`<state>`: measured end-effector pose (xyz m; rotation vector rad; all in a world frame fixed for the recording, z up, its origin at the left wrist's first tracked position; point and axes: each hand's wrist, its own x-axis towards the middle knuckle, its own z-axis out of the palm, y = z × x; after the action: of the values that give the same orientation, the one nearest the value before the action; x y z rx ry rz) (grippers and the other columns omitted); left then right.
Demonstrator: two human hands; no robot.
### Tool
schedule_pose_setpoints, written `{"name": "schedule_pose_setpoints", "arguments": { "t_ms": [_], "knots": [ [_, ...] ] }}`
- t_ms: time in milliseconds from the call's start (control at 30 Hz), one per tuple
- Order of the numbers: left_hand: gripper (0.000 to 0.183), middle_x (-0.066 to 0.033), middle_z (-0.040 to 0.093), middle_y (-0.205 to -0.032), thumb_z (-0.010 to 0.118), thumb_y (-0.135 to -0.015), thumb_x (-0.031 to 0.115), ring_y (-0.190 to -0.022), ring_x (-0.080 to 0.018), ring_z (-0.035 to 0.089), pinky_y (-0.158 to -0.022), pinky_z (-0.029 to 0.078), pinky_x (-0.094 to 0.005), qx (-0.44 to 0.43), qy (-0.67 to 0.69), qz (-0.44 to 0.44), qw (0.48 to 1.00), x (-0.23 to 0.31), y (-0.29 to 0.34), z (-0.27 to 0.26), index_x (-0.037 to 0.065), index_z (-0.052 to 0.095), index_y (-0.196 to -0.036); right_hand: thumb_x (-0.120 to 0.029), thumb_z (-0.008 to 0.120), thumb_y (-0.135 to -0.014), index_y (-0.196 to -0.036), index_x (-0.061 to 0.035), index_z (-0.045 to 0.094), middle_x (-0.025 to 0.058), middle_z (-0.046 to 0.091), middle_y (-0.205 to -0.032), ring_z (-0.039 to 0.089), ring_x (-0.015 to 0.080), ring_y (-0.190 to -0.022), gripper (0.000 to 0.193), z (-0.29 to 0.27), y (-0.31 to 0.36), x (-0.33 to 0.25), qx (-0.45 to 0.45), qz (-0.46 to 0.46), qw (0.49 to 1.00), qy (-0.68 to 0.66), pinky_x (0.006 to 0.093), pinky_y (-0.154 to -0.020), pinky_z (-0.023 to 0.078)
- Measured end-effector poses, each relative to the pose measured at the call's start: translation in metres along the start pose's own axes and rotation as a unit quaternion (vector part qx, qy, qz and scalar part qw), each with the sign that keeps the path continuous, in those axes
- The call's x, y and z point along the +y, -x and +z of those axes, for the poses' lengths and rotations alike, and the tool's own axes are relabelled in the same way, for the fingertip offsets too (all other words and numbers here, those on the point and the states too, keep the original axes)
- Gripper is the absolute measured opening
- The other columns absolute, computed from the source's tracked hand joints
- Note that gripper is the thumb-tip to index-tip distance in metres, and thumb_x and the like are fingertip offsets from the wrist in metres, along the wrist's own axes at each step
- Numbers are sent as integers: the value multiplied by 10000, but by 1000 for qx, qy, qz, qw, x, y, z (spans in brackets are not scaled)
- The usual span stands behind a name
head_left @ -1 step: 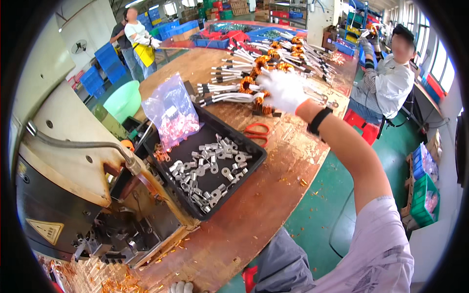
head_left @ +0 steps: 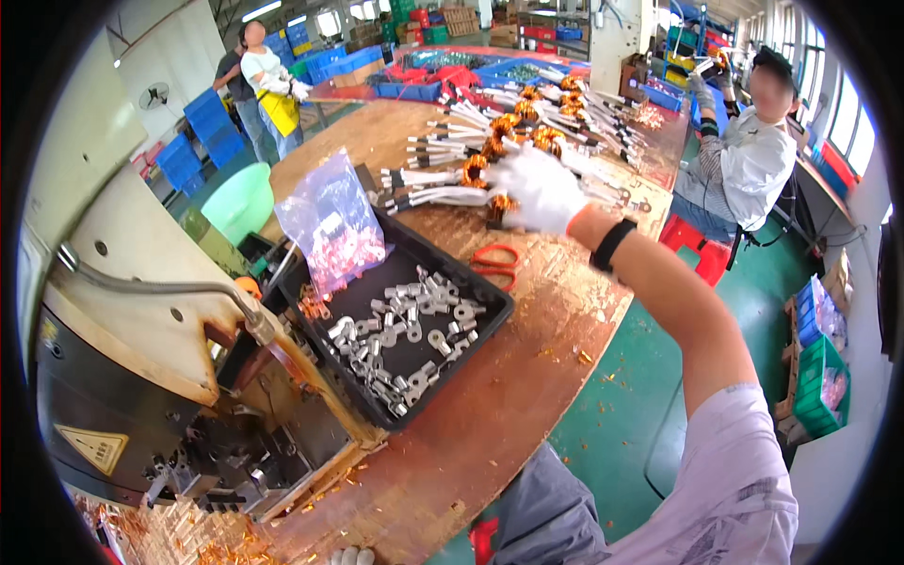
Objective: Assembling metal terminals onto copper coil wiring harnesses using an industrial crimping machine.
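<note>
My right hand (head_left: 541,191), in a white glove, reaches over the near end of a row of copper-wound coils (head_left: 475,170) with white leads and dark tips. Its fingers touch or hover just over a coil (head_left: 504,205); blur and the glove's back hide whether they grip it. Only the gloved fingertips of my left hand (head_left: 352,556) show at the bottom edge, by the table's near side; what they hold, if anything, is out of sight. Between the hands, a black tray (head_left: 452,388) holds loose silver ring terminals (head_left: 412,330) and a clear bag of copper-coloured pieces (head_left: 334,235).
Orange-handled scissors (head_left: 495,262) lie beside the tray. A press machine (head_left: 122,367) with a bent metal hose stands at left, copper scraps around its base. Behind it is a green basin (head_left: 238,202). A co-worker (head_left: 753,141) sits at right on a red stool (head_left: 695,247).
My right hand shifts slightly down and left over the coils. My left fingertips sink a little toward the bottom edge. The tray and scissors stay put.
</note>
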<state>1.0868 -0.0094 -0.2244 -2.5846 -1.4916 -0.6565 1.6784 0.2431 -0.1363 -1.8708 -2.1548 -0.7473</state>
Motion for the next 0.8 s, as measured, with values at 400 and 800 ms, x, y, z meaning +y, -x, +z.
{"name": "schedule_pose_setpoints", "arguments": {
  "t_ms": [400, 800],
  "knots": [
    [398, -239, 641, -1289, 644, -1007, 273, -1225, -479, 586, -1132, 421, -618, -7, 7, 6, 1000, -1, 1, 5, -4, 621, -1292, -434, 768, -882, -1259, -147, 682, 100, 552, -1416, 515, 311, -1328, 481, 74, 4, -10, 32, 72, 996, 45, 540, -956, 489],
    [395, -251, 647, -1269, 608, -1033, 301, -1212, -490, 597, -1106, 441, -619, -17, -14, 4, 1000, 3, -4, 6, -19, 639, -1263, -482, 704, -950, -1426, -251, 614, 70, 557, -1452, 494, 325, -1395, 537, 93, -23, 34, -31, 209, 977, 1, 608, -1104, 410]
  ]
}}
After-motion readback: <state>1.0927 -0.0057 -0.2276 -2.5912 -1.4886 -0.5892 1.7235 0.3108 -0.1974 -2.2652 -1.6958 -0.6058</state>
